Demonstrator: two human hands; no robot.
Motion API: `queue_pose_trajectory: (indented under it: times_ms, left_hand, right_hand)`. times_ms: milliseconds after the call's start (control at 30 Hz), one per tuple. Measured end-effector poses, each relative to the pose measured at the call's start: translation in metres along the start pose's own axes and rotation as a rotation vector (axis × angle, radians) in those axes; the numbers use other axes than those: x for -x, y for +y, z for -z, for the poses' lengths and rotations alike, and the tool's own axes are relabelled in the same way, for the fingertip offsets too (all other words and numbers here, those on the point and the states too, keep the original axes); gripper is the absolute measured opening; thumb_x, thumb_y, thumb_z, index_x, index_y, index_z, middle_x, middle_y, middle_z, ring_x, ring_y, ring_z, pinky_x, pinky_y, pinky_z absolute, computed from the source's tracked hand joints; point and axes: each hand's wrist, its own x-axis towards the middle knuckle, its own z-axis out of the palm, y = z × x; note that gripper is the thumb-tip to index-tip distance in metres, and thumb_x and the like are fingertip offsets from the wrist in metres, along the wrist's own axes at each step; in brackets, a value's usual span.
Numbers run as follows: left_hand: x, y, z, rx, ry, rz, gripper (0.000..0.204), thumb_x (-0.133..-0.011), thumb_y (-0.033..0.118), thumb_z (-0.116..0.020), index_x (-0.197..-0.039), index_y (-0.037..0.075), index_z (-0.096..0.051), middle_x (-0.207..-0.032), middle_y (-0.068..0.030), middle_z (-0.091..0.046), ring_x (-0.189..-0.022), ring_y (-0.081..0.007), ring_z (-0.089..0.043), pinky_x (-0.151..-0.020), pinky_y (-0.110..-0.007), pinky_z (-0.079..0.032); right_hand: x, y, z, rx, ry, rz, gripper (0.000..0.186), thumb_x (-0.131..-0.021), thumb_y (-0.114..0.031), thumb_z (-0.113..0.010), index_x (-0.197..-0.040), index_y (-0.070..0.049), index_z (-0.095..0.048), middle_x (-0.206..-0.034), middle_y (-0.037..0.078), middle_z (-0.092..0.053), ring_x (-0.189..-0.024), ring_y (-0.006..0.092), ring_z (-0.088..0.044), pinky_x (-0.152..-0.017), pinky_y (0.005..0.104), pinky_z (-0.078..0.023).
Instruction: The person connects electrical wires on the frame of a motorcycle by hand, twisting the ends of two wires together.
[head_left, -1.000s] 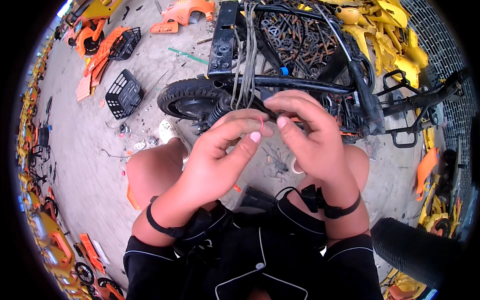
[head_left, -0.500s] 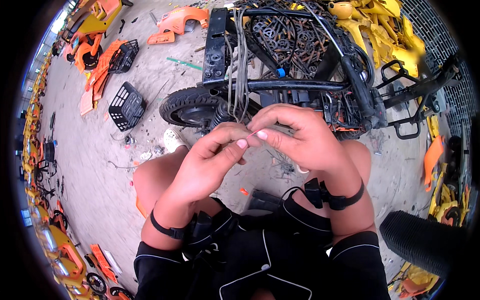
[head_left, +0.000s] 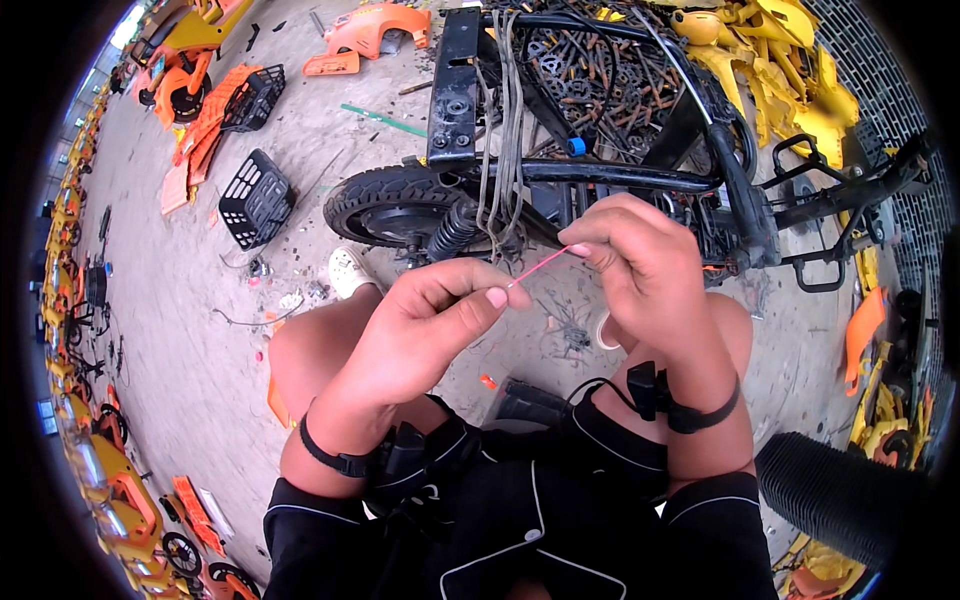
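A thin pink wire is stretched between my two hands, slanting up to the right. My left hand pinches its lower end between thumb and forefinger. The upper end is in the fingertips of my right hand, also closed in a pinch. Just beyond my hands stands a black scooter frame, stripped of its covers, with a wheel at its left end. A bundle of grey cables hangs over the frame's left end, down close behind my fingers.
Metal scraps and sprockets lie heaped behind the frame. Yellow body panels are piled at the far right. A black basket and an orange panel lie on the floor to the left. A black ribbed object is at my right.
My right hand has moved away to the right and slightly up from the left hand. More of the pink wire now shows between them. My left hand has barely moved.
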Motion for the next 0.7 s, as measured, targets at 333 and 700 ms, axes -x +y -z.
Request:
queue_pose_trajectory:
  times_ms: [333, 700]
  left_hand:
    - [0.001, 0.003, 0.009, 0.050, -0.073, -0.027, 0.019, -0.107, 0.015, -0.062, -0.112, 0.002, -0.075, -0.083, 0.0052, -0.061, -0.075, -0.0024, -0.049, -0.066, -0.021, -0.038]
    - [-0.003, 0.002, 0.016, 0.041, -0.020, -0.003, 0.023, -0.104, 0.015, -0.062, -0.112, -0.005, -0.071, -0.066, 0.0067, -0.048, -0.056, -0.0026, -0.034, -0.051, -0.023, -0.024]
  right_hand:
    - [-0.003, 0.004, 0.012, -0.083, 0.051, 0.032, 0.014, -0.087, 0.000, -0.075, -0.100, -0.005, -0.075, -0.090, 0.012, -0.072, -0.080, 0.0291, -0.071, -0.069, 0.0367, -0.057]
    - [0.003, 0.009, 0.031, 0.005, 0.137, -0.032, 0.012, -0.088, -0.009, -0.081, -0.098, -0.004, -0.077, -0.086, 0.008, -0.073, -0.072, 0.0220, -0.069, -0.063, 0.0326, -0.054]
